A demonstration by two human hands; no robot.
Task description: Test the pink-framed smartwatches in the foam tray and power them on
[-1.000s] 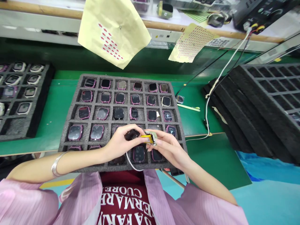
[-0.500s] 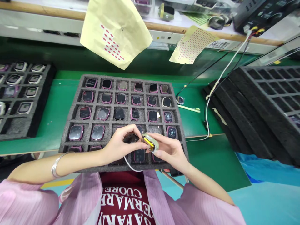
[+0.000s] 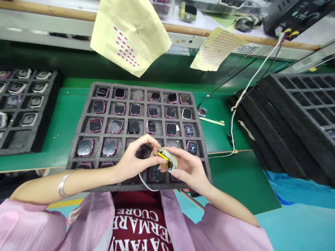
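Watch case [image 3: 172,159]: open, tilted, between both hands, over the foam tray [image 3: 104,186], yellow block [image 3: 162,154] showing.
Right hand [image 3: 190,168]: pinches it from the right side.
Left hand [image 3: 133,161]: curls round a black piece [image 3: 143,151], thumb tip at the case's left edge.

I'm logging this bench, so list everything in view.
Bench: one, green, centre
Middle tray: one, grey, on bench
Watches: many, mostly purple-rimmed, middle tray
Left tray: one, grey, far left
Stacked trays: several, black, right
Shelf: one, white, top
Paper sheets: two, yellow, shelf front
Device: one, black, upper right
Cable: one, white, right
Stick: one, pale, on bench
Small part: one, black, left hand
Opened watch: one, green-yellow, right hand
Left hand: one, bare, centre
Right hand: one, bare, centre
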